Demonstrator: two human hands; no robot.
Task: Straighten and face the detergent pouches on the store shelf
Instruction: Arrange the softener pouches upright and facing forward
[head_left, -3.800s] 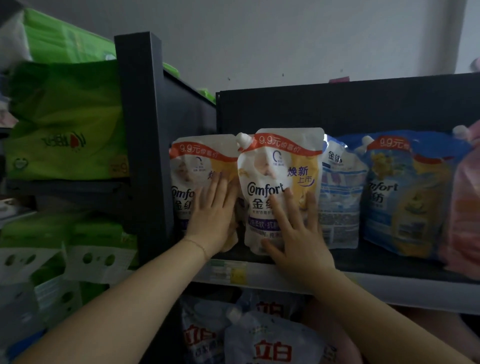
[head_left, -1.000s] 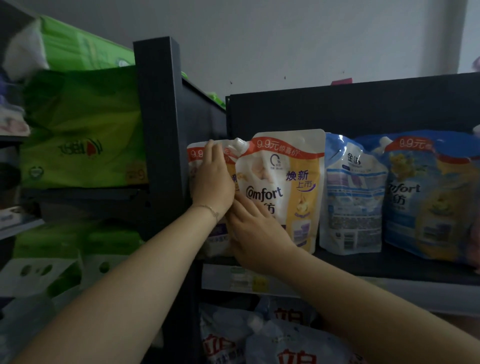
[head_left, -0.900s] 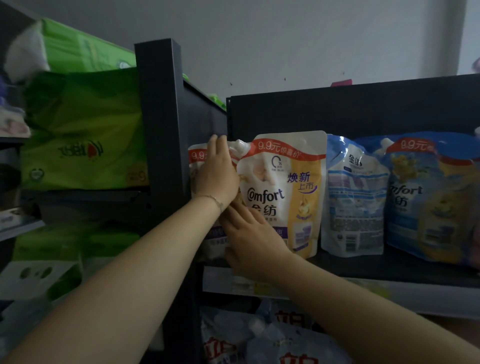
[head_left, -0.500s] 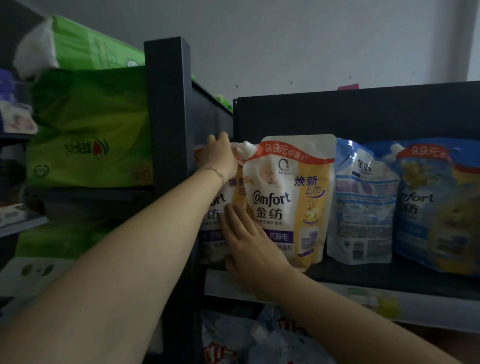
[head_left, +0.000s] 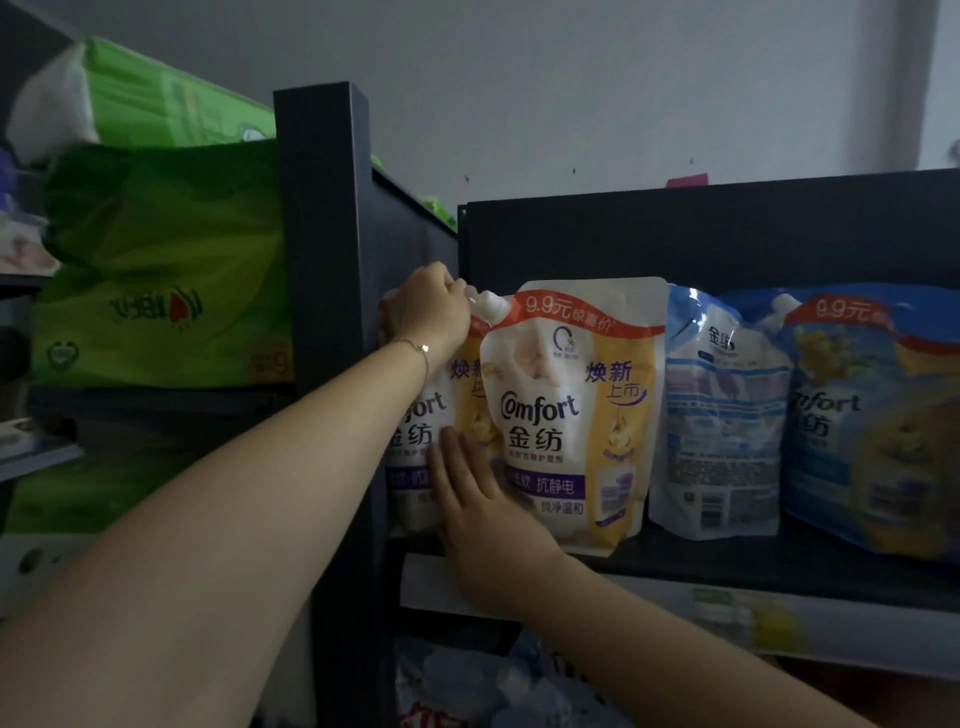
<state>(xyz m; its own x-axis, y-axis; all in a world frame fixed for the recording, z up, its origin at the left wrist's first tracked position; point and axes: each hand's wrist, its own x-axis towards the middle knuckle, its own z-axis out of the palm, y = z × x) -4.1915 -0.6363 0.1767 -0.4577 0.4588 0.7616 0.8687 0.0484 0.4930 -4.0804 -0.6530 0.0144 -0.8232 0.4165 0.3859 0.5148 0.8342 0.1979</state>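
Hold has been shifted: the left hand (head_left: 426, 312) has been raised to the top edge of the leftmost pouch (head_left: 415, 431) on the shelf (head_left: 779, 571), fingers (head_left: 441, 283) curled over it, while the right hand (head_left: 478, 499) is kept flat, fingers straight, against its lower front. The pouch is judged nearly upright and faced. Right of the fingers a blue-white pouch (head_left: 722, 415) is turned back-outward, and the work is crowded by the black post (head_left: 322, 312) just to their left.

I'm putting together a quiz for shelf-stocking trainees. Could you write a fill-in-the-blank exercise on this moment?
1. The left hand grips the ___ edge of the leftmost white-and-yellow plastic detergent pouch.
2. The right hand lies flat, fingers straight, on the ___ part of that pouch and its neighbour, the second white-and-yellow pouch.
3. The second pouch's white spout cap sits at its top ___ corner.

Missing words: top; lower; left.
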